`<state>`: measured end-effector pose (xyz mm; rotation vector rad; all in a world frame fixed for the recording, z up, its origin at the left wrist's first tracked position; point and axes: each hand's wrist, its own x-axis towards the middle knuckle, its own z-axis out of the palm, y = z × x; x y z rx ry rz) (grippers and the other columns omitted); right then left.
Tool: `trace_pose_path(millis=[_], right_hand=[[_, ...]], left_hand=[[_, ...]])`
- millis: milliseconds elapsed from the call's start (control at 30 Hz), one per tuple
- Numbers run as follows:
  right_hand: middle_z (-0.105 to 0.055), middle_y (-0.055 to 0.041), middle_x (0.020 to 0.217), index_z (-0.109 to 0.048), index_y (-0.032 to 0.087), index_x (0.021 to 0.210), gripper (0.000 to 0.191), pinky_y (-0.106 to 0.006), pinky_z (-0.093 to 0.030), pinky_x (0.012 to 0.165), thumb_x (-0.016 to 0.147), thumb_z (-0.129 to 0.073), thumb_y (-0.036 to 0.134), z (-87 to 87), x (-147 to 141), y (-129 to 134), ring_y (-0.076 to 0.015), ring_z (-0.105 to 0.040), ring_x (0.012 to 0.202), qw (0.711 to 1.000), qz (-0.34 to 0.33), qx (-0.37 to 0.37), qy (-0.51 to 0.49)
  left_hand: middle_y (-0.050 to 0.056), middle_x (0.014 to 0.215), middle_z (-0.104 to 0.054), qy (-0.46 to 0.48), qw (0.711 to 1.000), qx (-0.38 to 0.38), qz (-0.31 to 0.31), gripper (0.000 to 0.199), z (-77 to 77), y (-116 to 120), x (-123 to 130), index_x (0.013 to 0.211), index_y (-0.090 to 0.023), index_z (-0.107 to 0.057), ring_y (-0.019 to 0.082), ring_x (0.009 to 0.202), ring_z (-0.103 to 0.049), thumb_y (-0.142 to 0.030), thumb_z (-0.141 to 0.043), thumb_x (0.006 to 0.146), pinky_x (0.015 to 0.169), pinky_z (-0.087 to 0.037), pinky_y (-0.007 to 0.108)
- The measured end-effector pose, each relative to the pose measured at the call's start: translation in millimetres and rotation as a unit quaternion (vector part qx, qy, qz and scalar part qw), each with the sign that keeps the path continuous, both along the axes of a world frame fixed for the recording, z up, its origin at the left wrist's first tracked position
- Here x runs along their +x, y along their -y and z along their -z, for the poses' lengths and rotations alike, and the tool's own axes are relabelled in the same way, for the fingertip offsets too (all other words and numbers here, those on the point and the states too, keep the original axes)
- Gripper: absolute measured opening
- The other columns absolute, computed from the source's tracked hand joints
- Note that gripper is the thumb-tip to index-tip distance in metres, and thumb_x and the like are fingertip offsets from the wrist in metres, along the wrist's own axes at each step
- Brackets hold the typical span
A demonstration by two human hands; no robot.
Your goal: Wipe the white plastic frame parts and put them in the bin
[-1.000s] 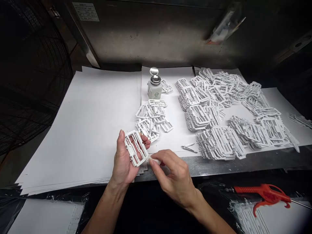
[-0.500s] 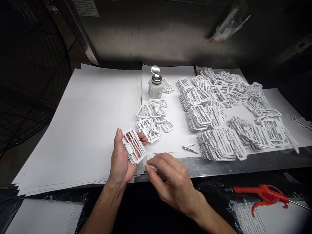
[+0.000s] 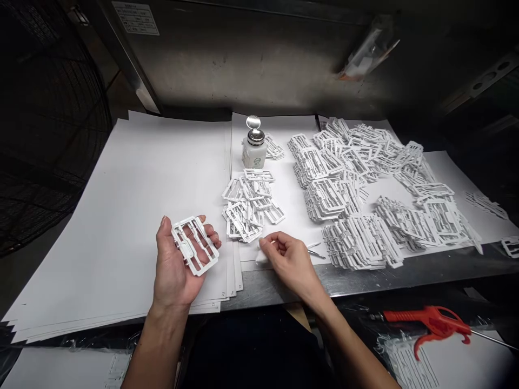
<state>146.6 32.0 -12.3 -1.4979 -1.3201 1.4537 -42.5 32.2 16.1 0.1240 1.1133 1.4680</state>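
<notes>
A white plastic frame with long slots (image 3: 196,246) lies tilted across the palm of my left hand (image 3: 173,278), its edges gripped between thumb and fingers. My right hand (image 3: 292,263) is near the front edge of the table, thumb and fingertips pinched together on a small white wad (image 3: 261,257), which the fingers partly hide. Just beyond it is a loose pile of similar white frames (image 3: 249,208). Small metal nippers (image 3: 315,250) lie on the paper right behind my right hand, partly covered by it.
A bottle with an open metal lid (image 3: 254,148) stands behind the loose pile. Stacked white frames (image 3: 360,240) fill the right side. Large white paper sheets (image 3: 133,216) cover the left. A red air blow gun (image 3: 436,321) rests below the table edge at right.
My left hand has moved left with the frame, away from my right hand. The right hand has shifted slightly up and right with the wad. The camera view has shifted a little.
</notes>
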Motion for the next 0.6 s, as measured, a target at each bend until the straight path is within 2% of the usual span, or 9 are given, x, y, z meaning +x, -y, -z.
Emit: trace_pose_path(millis=[67,133,233,333,467,600], right_hand=[[-0.045,0.004,0.05,-0.057,0.013,0.083,0.033,-0.015,-0.027,0.036,0.083,-0.061,0.046,4.9,-2,-8,-0.008,-0.037,0.041,0.998,0.029,-0.047,-0.038],[-0.046,0.0035,0.049,-0.056,0.013,0.086,0.036,-0.015,-0.028,0.033,0.082,-0.061,0.048,8.8,-5,-17,-0.0085,-0.038,0.039,0.994,0.041,-0.076,-0.062],[-0.049,0.0014,0.05,-0.055,0.012,0.082,0.036,-0.014,-0.027,0.031,0.079,-0.064,0.047,12.8,-10,-30,-0.0089,-0.041,0.038,0.99,0.052,-0.094,-0.095],[-0.047,0.0032,0.051,-0.053,0.013,0.078,0.034,-0.012,-0.023,0.031,0.076,-0.067,0.044,12.6,-10,-36,-0.0052,-0.036,0.036,0.982,0.076,-0.096,-0.144],[-0.045,0.0048,0.055,-0.049,0.014,0.079,0.032,-0.011,-0.019,0.032,0.076,-0.067,0.041,6.2,0,-27,-0.0029,-0.031,0.037,0.963,0.071,-0.124,-0.23],[-0.041,0.0064,0.051,-0.048,0.015,0.076,0.03,-0.012,-0.016,0.032,0.078,-0.066,0.039,-1.0,10,-1,-0.0019,-0.024,0.035,0.944,0.05,-0.162,-0.285]], left_hand=[[0.006,0.072,-0.06,0.004,1.0,-0.007,0.017,0.049,0.6,2,2,0.092,-0.01,-0.064,0.015,0.064,-0.058,-0.055,-0.051,0.076,0.061,-0.052,0.028],[0.005,0.073,-0.06,0.004,0.999,-0.018,0.044,0.038,1.4,3,5,0.094,-0.01,-0.063,0.014,0.064,-0.058,-0.043,-0.059,0.076,0.062,-0.052,0.026],[0.004,0.074,-0.06,-0.003,0.995,-0.034,0.088,0.028,3.2,4,7,0.097,-0.01,-0.063,0.013,0.066,-0.059,-0.023,-0.064,0.073,0.063,-0.051,0.024],[0.005,0.077,-0.062,-0.021,0.992,-0.052,0.109,0.028,5.2,6,9,0.098,-0.01,-0.063,0.013,0.067,-0.06,-0.019,-0.066,0.071,0.063,-0.051,0.024],[0.007,0.083,-0.065,-0.057,0.987,-0.044,0.145,0.03,7.2,8,11,0.1,-0.011,-0.063,0.014,0.069,-0.06,-0.021,-0.066,0.072,0.065,-0.051,0.025],[0.009,0.089,-0.066,-0.083,0.976,-0.027,0.2,0.031,8.2,10,19,0.101,-0.011,-0.063,0.013,0.07,-0.059,-0.027,-0.066,0.074,0.066,-0.05,0.024]])
